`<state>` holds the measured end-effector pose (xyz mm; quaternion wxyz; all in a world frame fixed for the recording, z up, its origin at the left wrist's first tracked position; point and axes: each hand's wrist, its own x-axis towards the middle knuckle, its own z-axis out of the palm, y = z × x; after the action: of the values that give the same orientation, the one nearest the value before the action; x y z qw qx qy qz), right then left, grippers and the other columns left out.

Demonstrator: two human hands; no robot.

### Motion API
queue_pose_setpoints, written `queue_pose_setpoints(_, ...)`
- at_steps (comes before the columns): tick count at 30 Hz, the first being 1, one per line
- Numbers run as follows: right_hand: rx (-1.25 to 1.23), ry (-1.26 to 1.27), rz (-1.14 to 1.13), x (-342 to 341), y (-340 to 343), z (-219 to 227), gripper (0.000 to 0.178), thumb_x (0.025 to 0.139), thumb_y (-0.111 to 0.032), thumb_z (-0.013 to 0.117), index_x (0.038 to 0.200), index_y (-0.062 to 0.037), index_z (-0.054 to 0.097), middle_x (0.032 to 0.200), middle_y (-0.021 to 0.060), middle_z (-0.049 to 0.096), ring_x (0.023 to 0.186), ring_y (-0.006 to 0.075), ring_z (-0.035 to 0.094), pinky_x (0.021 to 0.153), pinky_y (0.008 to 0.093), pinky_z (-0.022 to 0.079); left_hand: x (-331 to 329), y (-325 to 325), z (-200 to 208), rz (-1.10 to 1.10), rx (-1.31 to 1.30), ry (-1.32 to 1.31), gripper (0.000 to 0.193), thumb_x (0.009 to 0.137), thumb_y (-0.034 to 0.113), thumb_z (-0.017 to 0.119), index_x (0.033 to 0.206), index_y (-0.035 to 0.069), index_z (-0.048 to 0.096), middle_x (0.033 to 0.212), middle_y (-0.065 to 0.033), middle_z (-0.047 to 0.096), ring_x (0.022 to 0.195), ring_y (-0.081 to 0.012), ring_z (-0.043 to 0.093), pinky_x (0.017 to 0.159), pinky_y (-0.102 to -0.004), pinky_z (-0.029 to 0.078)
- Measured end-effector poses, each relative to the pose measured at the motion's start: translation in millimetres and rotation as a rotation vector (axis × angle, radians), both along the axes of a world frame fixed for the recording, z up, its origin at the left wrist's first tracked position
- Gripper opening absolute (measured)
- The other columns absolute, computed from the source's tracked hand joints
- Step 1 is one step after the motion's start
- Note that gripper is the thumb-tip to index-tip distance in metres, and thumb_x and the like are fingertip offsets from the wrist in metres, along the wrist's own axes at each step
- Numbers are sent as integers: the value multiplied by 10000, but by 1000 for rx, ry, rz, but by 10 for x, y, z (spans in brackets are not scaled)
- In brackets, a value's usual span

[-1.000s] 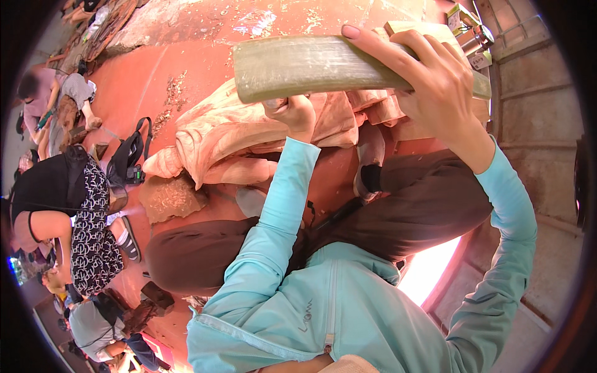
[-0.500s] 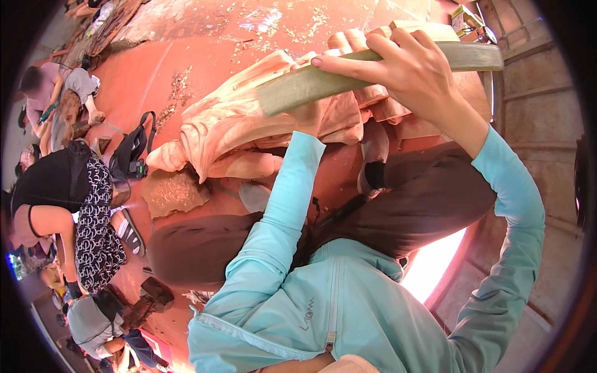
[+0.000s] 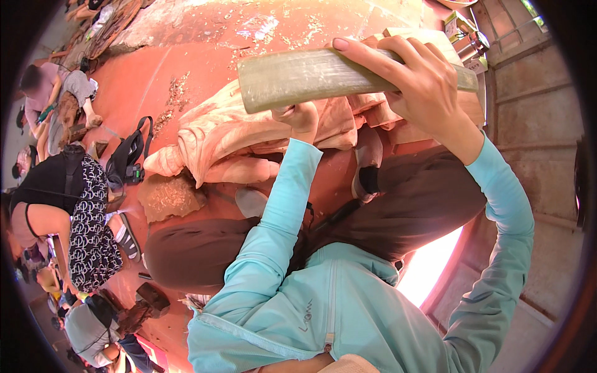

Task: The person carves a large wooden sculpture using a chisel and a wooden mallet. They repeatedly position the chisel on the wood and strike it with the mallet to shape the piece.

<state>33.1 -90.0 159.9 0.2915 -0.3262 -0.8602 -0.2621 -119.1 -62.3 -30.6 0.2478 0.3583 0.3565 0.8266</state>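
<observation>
Wooden mallet point(image 3: 298, 78) — just one — gripped by right hand point(image 3: 423, 87) fingers; left hand point(image 3: 298, 118) fingers clench, contents hidden, against one carving point(image 3: 230, 137).

Small boxy package point(image 3: 459, 23) with yellow-green and white printed faces, upper right by the wall, beside a metal can point(image 3: 477, 43)

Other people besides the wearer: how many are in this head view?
3, all along the left edge: one crouching at upper left, one in a black top and patterned skirt at mid left, one in grey at lower left. More may be hidden beyond the rim.
</observation>
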Motion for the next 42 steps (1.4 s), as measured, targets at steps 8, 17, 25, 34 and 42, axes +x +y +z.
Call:
queue_pose_setpoints(8, 264, -386, -98, -60, 170, -135, 692, 757, -257, 587, 1333, -566, 358, 728, -58, 489, 614, 125, 483, 558, 252, 429, 130, -38, 134, -59, -27, -64, 87, 853, 35, 570, 780, 29, 524, 827, -45, 613, 691, -116, 569, 588, -272, 504)
queue_pose_setpoints(17, 178, -327, -157, 6, 91, -103, 748, 695, -231, 646, 1330, -535, 394, 720, -43, 503, 598, 138, 530, 559, 266, 450, -86, -46, 456, 294, 49, -66, 185, 869, 51, 590, 754, 39, 445, 812, -47, 578, 705, -117, 564, 572, -280, 500)
queue_pose_setpoints(25, -164, -42, -158, 203, -11, -30, 780, 673, -117, 683, 1349, -418, 438, 811, -15, 552, 695, 202, 583, 627, 339, 493, -479, 41, 866, -122, -244, 46, 117, 884, 27, 571, 803, 42, 488, 718, -4, 497, 574, -55, 439, 510, -258, 420)
queue_pose_setpoints(34, -381, 160, -150, 379, -128, 81, 801, 672, -51, 708, 1368, -340, 439, 862, 15, 583, 719, 235, 594, 613, 361, 485, -285, 108, 458, -685, -809, 1223, 312, 791, 203, 633, 971, -39, 555, 698, -148, 601, 526, -151, 579, 492, -311, 450)
queue_pose_setpoints(42, -329, 247, -84, 626, -215, 110, 727, 671, -84, 626, 1360, -252, 468, 1047, 193, 634, 703, 299, 630, 610, 371, 509, -418, 22, 779, -547, -624, 725, 310, 885, 271, 637, 984, -4, 533, 787, -57, 608, 652, -94, 584, 482, -255, 458)
